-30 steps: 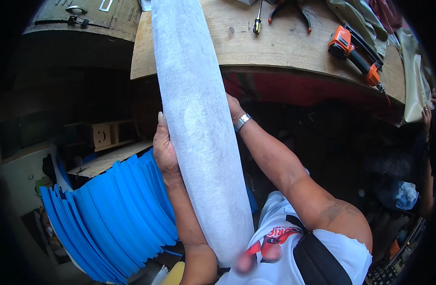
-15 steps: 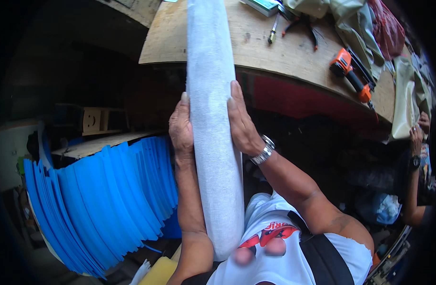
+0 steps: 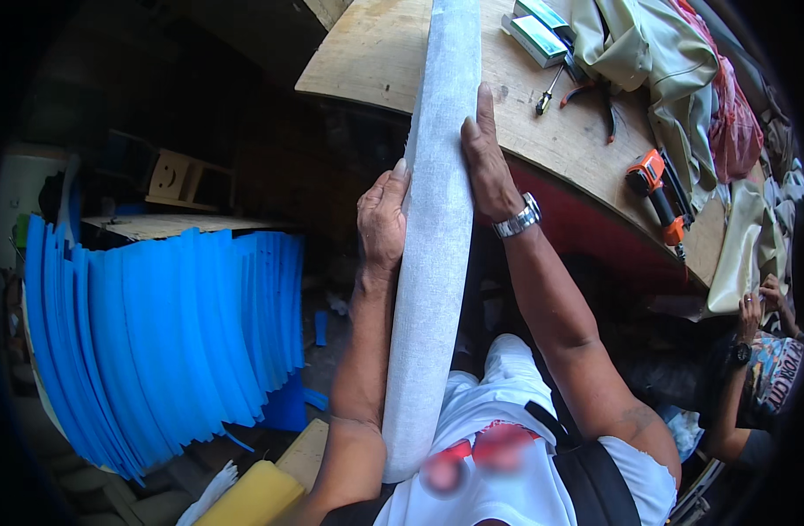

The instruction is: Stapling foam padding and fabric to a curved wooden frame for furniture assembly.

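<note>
A long, narrow panel covered in light grey woven fabric [image 3: 437,210] runs from against my body up over the workbench edge, its far end cut off by the top of the view. My left hand [image 3: 383,215] presses along its left side, thumb lying on the edge. On the opposite side, a bit farther up, my right hand [image 3: 491,167] holds it, with the thumb toward the top face and the fingers partly hidden. Between them the two hands clasp the panel. A few loose threads stick out of its left edge above my left hand. The underside is hidden.
The plywood workbench [image 3: 367,57] carries a screwdriver [image 3: 549,95], pliers [image 3: 610,118], small boxes [image 3: 538,39], an orange-and-black staple gun [image 3: 658,197] and beige sheet material [image 3: 612,44]. Stacked blue sheets [image 3: 174,324] stand left, near a yellow block [image 3: 253,498]. A co-worker's hands [image 3: 750,316] handle beige material at right.
The view has shifted, so the bench and tools sit lower and farther right. The panel now tilts, its far end leaning right. Both hands still clasp its sides.
</note>
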`<state>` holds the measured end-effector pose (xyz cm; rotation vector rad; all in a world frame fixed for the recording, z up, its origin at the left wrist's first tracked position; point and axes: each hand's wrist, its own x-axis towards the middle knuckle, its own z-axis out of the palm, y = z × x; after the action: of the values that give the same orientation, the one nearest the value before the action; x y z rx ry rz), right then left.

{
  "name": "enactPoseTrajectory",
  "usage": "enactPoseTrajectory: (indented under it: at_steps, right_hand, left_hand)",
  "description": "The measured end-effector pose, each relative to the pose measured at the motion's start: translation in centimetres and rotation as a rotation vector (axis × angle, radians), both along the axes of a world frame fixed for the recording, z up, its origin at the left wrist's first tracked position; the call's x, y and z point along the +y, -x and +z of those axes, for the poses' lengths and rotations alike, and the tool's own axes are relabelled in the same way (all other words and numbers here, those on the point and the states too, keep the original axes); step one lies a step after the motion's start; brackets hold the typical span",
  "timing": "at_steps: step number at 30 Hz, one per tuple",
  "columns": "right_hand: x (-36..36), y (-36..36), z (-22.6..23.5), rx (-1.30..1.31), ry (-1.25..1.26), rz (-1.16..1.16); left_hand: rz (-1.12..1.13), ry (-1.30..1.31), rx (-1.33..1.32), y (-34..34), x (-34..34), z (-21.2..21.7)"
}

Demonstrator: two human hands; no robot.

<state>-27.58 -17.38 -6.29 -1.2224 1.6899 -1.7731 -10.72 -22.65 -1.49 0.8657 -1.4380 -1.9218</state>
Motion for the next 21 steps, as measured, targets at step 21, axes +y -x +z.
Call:
enactPoseTrajectory:
  at_steps: [21]
  right_hand:
    - [-2.1,6.0,2.5,0.998,-0.005,-0.210]
  left_hand:
    - [-0.049,0.379,-0.190,-0.5,-0.1,-0.3]
